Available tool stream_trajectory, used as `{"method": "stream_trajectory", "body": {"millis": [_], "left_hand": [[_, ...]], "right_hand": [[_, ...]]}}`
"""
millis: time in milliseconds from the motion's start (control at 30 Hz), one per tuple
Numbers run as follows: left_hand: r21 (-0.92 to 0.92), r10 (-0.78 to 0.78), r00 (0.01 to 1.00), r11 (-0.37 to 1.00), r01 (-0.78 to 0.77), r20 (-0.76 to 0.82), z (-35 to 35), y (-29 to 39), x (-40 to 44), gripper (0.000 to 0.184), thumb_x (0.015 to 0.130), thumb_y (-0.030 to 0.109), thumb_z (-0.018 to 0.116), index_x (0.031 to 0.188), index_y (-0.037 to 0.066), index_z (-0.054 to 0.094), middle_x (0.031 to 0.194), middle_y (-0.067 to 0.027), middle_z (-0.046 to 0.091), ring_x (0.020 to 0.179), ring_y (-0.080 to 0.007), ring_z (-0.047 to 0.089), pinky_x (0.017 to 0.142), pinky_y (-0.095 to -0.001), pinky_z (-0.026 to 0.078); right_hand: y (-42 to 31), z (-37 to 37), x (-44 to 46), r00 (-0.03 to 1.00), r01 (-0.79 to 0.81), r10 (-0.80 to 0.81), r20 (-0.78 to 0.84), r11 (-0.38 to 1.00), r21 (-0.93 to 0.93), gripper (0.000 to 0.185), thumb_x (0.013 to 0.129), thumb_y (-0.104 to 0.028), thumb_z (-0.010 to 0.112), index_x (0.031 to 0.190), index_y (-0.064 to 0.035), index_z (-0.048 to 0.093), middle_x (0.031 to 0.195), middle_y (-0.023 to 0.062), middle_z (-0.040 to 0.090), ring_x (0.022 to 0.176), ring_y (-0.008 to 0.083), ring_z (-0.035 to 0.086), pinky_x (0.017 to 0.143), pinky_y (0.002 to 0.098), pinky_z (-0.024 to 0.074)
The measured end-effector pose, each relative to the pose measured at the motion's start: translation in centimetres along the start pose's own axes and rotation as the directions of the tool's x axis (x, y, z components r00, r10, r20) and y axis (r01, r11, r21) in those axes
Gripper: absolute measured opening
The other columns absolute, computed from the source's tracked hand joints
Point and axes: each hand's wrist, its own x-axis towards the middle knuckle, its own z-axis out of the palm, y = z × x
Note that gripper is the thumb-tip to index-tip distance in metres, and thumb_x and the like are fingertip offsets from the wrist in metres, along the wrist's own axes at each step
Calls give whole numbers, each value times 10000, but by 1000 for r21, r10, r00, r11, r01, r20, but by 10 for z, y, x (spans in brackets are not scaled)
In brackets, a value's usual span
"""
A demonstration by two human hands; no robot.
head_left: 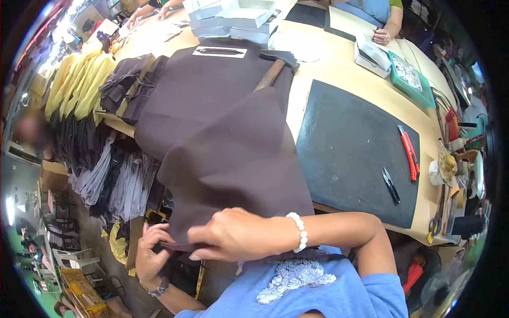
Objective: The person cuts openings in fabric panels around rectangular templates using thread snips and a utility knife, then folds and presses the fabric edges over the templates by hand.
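Note:
A large dark brown sheet of material (233, 143) lies over the table and hangs down over its near edge toward my body. At the sheet's lower left corner, my left hand (152, 252) pinches the edge between thumb and fingers. Just right of it, my right hand (233, 233), with a white bead bracelet at the wrist, has its fingers closed on the same lower edge. A hammer (270, 74) rests on the sheet near its top right, its handle partly covered by a fold. Left of the hammer, a white card with a dark slot (219, 52) lies on the sheet.
On the right is a black cutting mat (355, 153) with red cutters (408, 153) and small snips (391, 185). Yellow and dark cloth pieces (79, 85) hang at left. Pale boxes (233, 21) stand at the back. A co-worker's hand (382, 36) is at upper right.

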Motion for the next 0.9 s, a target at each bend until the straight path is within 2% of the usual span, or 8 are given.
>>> {"method": "stream_trajectory", "body": {"millis": [167, 333, 433, 533, 633, 700, 767, 900], "left_hand": [[70, -319, 947, 946, 316, 38, -17, -28, -16, 188, 591, 48, 744, 732, 15, 625, 781, -63, 643, 983, -236, 601, 1054, -443, 237], [-54, -366, 926, 931, 362, -92, -65, -21, -36, 296, 546, -16, 729, 831, 1, 649, 839, -71, 641, 777, -148, 603, 904, -295, 391], [88, 35, 982, 996, -19, -184, -119, 6, -20, 202, 606, 64, 643, 795, 28, 585, 837, -75, 632, 806, -187, 595, 1084, -523, 213], [382, 156, 917, 924, -3, -368, -182, -1, 17, 191, 790, 87, 535, 958, 19, 595, 930, -73, 628, 914, -210, 596, 1013, -382, 362], [465, 335, 817, 880, -94, -469, -218, -13, 102, 343, 815, 57, 559, 1147, -28, 549, 1071, -79, 603, 998, -202, 566, 924, -298, 414], [91, 112, 936, 992, -86, -334, -197, 23, 177, 389, 819, 83, 606, 1182, -40, 537, 1156, -116, 562, 1086, -210, 508, 943, -303, 379], [417, 199, 978, 896, -155, -64, -196, 23, 258, 440, 808, 147, 647, 1184, -52, 534, 1163, -124, 552, 1094, -201, 498, 950, -288, 368], [513, 290, 941, 789, -338, 174, -121, 45, 360, 281, 766, 166, 675, 896, -55, 562, 738, -87, 540, 736, -185, 501, 705, -333, 425]], "right_hand": [[29, 15, -10, 789, -299, 332, 516, 943, -148, 453, 684, -345, 748, 866, 41, 599, 764, 211, 642, 765, 372, 642, 671, 437, 512], [17, 27, 6, 688, -216, -3, 726, 954, 208, 364, 735, -255, 668, 827, 90, 596, 786, 231, 640, 770, 376, 633, 677, 444, 499], [-3, 2, 27, 760, -258, -193, 621, 786, 561, 262, 768, -152, 623, 851, 89, 565, 689, 144, 616, 665, 243, 608, 604, 360, 487], [-9, -22, 38, 887, -230, -259, 382, 469, 853, 258, 792, -100, 638, 959, 68, 536, 704, 33, 583, 671, 96, 539, 608, 274, 465], [-4, -88, 42, 955, -282, 61, 289, 484, 829, 345, 802, -84, 645, 1102, 47, 536, 929, 57, 630, 842, 86, 560, 747, 254, 477], [16, -115, 44, 975, -190, 214, 61, 653, 733, 362, 809, -70, 634, 1142, 38, 544, 1021, 88, 633, 915, 101, 566, 809, 252, 476], [62, -136, 43, 948, -124, 236, -212, 891, 436, 325, 798, -86, 624, 1087, 52, 567, 949, 117, 641, 827, 143, 592, 753, 281, 490], [113, -179, 27, 760, -435, 514, -399, 857, 276, 318, 779, -116, 633, 1031, 71, 581, 845, 143, 646, 757, 174, 611, 715, 307, 488]]}}
